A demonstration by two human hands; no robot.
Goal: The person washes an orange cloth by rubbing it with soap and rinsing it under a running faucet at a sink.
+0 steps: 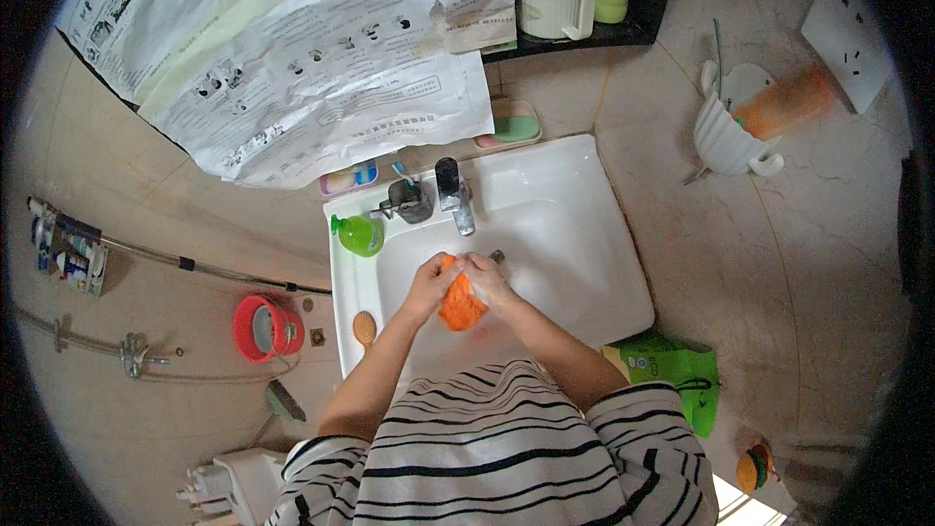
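Note:
Over the basin of a white ceramic sink [562, 263], I hold a bunched orange cloth [462, 307] between both hands. My left hand [432, 285] grips it from the left, and my right hand [487, 281] pinches its upper part from the right. The fingers of both hands meet at the top, while the cloth's lower part hangs below them. Just beyond my hands stands a chrome faucet [457, 197]. A dark drain fitting [497, 256] shows partly beside my right hand.
A green pump bottle [360, 235], a dark cup [410, 202] with a toothbrush and a hairbrush [364, 326] lie along the sink's left rim. Soap dishes [516, 126] sit behind it. Printed papers [329, 66] hang above. A red bucket [267, 329] stands left, a green bag [668, 361] right.

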